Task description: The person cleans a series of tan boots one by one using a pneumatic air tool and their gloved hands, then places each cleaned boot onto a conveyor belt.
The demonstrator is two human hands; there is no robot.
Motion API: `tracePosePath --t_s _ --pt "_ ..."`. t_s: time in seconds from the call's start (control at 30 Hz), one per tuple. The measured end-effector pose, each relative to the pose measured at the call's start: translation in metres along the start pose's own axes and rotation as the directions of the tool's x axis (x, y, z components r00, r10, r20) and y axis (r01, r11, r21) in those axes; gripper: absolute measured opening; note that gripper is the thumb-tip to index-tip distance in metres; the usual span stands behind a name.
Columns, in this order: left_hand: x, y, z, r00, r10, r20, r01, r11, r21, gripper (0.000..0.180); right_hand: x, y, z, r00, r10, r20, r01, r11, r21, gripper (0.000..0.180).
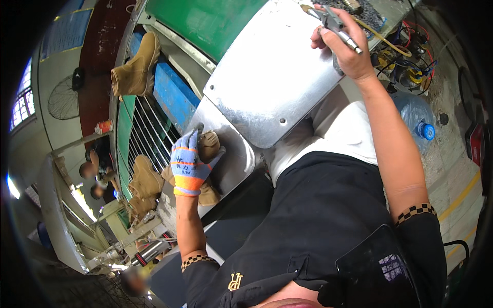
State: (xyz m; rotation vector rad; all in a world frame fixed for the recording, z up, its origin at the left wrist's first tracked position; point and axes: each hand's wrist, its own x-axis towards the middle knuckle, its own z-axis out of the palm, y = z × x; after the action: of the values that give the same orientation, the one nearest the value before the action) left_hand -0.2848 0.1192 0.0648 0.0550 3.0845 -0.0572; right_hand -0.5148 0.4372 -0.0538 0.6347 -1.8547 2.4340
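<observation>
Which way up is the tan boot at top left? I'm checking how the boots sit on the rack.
Sole-up. The tan boot sits above the green rack, its shaft toward the rack and its light sole on the far side.

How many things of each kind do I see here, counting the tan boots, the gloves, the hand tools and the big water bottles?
Tan suede boots: 3, one under the left hand
Blue-and-orange work glove: 1
Slim silver metal tool, in the right hand: 1
Blue plastic water bottle: 1
Total: 6
</observation>
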Motion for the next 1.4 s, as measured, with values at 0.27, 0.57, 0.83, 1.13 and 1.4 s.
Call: tracePosePath --t_s 0.27,0.57,0.83,1.13,1.4 --pt "-0.05 -0.017 -0.07 0.645 -0.406 -0.647 0.195 0.906 -0.375 0.054 -0.002 0.002 -0.003 0.998 0.037 -0.047 -0.035 0.999 0.041 0.041" --pt "0.028 -0.024 -0.044 0.584 -0.194 -0.789 -0.629 0.506 -0.59 0.076 -0.005 -0.007 -0.009 0.941 -0.005 -0.34 -0.013 0.999 -0.052 0.04" --pt "0.079 -0.01 -0.061 0.643 -0.23 -0.731 -0.511 0.582 -0.632 0.072 -0.04 -0.079 0.03 0.976 0.216 0.008 -0.214 0.972 -0.098 0.045" --pt "0.096 -0.012 -0.066 0.714 -0.3 -0.632 -0.489 0.432 -0.758 0.07 0.006 -0.162 0.134 0.85 -0.037 0.526 -0.017 0.995 0.099 0.048" --pt "0.115 -0.067 -0.045 0.807 -0.221 -0.547 -0.47 0.319 -0.823 0.069 0.013 -0.093 0.145 0.89 -0.143 0.432 0.063 0.979 0.195 0.045"
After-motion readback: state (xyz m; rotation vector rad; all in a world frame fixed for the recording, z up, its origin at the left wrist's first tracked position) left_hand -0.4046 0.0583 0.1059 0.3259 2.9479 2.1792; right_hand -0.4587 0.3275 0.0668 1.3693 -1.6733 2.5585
